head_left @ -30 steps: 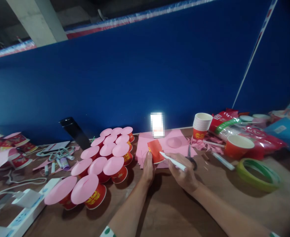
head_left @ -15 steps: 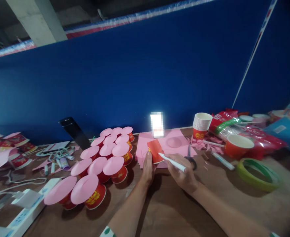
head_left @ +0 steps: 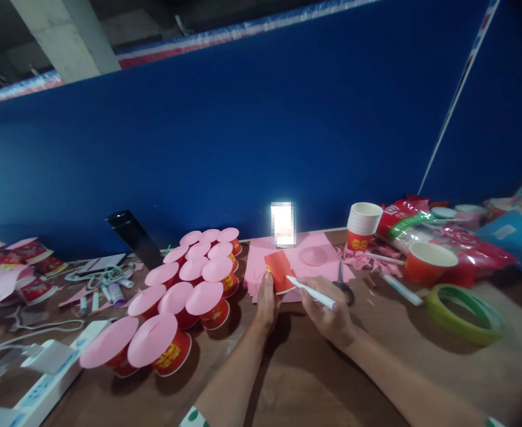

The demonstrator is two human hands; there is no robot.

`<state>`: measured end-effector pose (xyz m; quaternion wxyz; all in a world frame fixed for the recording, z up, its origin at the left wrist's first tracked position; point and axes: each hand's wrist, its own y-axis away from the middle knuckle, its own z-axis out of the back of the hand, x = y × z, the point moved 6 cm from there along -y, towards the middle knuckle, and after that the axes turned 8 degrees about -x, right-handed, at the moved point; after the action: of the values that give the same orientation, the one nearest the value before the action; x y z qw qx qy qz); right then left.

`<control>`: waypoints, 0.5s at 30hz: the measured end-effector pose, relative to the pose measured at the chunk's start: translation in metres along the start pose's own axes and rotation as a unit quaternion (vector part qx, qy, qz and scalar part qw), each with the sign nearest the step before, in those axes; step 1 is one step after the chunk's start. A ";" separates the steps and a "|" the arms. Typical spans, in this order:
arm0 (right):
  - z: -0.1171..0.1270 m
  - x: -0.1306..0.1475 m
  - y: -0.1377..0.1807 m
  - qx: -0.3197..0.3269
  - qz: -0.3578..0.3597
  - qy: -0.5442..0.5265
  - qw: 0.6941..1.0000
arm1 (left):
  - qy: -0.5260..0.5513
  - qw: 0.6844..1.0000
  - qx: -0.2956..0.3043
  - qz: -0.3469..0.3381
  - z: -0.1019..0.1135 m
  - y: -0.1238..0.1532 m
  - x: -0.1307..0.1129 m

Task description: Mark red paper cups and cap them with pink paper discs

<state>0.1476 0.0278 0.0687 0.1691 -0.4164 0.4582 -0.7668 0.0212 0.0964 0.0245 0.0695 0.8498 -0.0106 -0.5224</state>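
Note:
A red paper cup is gripped on its left side by my left hand, tilted over the pink paper sheets. My right hand is closed around a white marker, whose tip points at the cup's side and seems to touch it or be very close. Any mark on the cup is too small to make out. Scissors lie just beyond my right hand. To the left, several upside-down red cups carry pink paper discs, one disc nearest me.
At right stand a stack of cups, a single cup, a tape roll, another marker and a red plastic package. A power strip and a black flask are at left. A blue partition rises behind.
The marker and my right hand have shifted very slightly at the cup's side. My left hand and the cup look almost unmoved.

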 end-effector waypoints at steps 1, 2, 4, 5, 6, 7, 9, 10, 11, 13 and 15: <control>0.000 0.000 0.000 0.001 -0.001 0.002 1.000 | 0.002 1.000 -0.004 -0.003 0.001 0.000 0.000; 0.000 -0.001 0.000 0.001 -0.005 0.004 1.000 | 0.004 1.000 -0.006 -0.004 0.001 0.000 0.000; 0.000 -0.001 -0.001 0.003 -0.008 0.006 1.000 | 0.005 1.000 -0.005 -0.002 0.002 -0.001 0.001; 0.000 -0.001 -0.001 0.002 -0.007 0.005 1.000 | 0.003 1.000 -0.003 0.000 0.002 -0.001 0.002; 0.000 0.000 -0.002 0.002 -0.004 0.005 1.000 | 0.001 1.000 0.000 0.000 0.002 -0.002 0.002; 0.000 0.001 -0.002 0.002 -0.001 0.006 1.000 | -0.001 1.000 0.000 -0.002 0.002 -0.002 0.003; 0.001 0.002 -0.002 0.003 0.003 0.010 1.000 | -0.007 1.000 0.002 -0.011 0.003 -0.004 0.004; 0.001 0.002 -0.003 0.003 0.003 0.012 1.000 | -0.010 1.000 0.003 -0.016 0.003 -0.005 0.005; 0.001 0.002 -0.003 0.003 0.003 0.014 1.000 | -0.013 1.000 0.003 -0.020 0.004 -0.006 0.006; 0.001 0.003 -0.003 0.001 0.003 0.017 1.000 | -0.020 0.999 0.006 -0.028 0.005 -0.007 0.009; 0.001 0.003 -0.003 0.002 0.004 0.018 1.000 | -0.024 0.999 0.010 -0.032 0.007 -0.009 0.012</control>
<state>0.1470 0.0263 0.0731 0.1644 -0.4003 0.4615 -0.7744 0.0200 0.1032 0.0096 0.0441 0.8375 0.0100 -0.5446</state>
